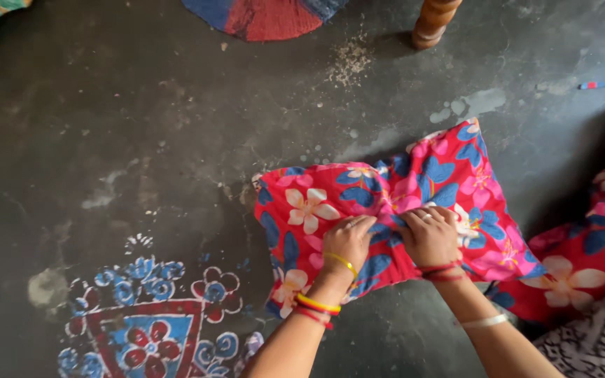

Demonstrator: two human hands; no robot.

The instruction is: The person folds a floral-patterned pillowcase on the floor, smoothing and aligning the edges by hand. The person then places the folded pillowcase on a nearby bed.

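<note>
Dark concrete floor with a painted flower pattern bottom left. Left hand and right hand both press down, fingers curled, probably pinching the folded red floral cloth lying mid-floor. Looks mid-fold; next fold needs both edges lined up.

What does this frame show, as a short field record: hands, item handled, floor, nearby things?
left hand: pressing on the floral pillow, fingers curled
right hand: pressing on the pillow beside the left hand
pillow: red, with pink and blue flowers, lying on the floor
floor: dark, with a painted flower design
nearby: wooden furniture leg; matching floral cloth
</note>
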